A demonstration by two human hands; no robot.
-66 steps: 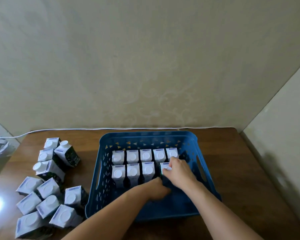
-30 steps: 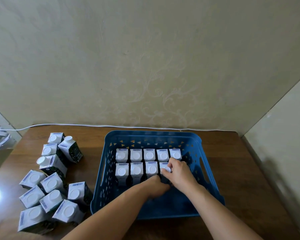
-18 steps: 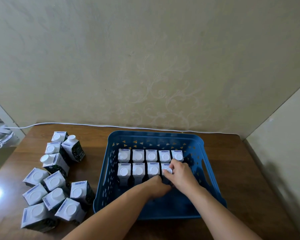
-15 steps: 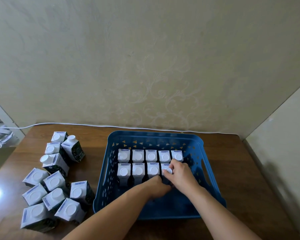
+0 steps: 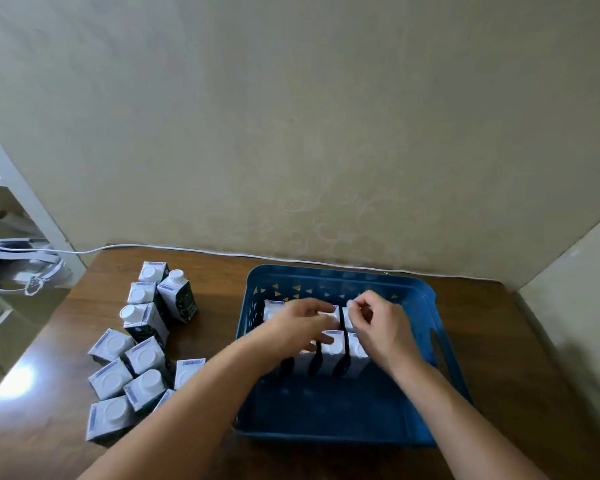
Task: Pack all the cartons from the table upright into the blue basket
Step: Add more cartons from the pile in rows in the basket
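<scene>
Both hands are hovering over the packed cartons [image 5: 333, 344] in the basket [image 5: 444, 358]: left hand [image 5: 302, 323] loosely spread, right hand [image 5: 378, 323] half-curled, neither visibly gripping. Cartons look light, stiff, best pinched by their sides.

Two bare forearms were in view, entering from the bottom edge. No sleeves showed on either one up to the frame edge; both were uncovered from elbow region to wrist. Left hand [image 5: 300, 325]: no ring, watch, band or glove seen. Right hand [image 5: 383, 323]: likewise bare, no ring or wrist strap visible. Nails looked short and unpainted, though motion blur on the fingers [image 5: 355, 306] limited detail. No other part of the person's body or clothing appeared in the head view.
</scene>
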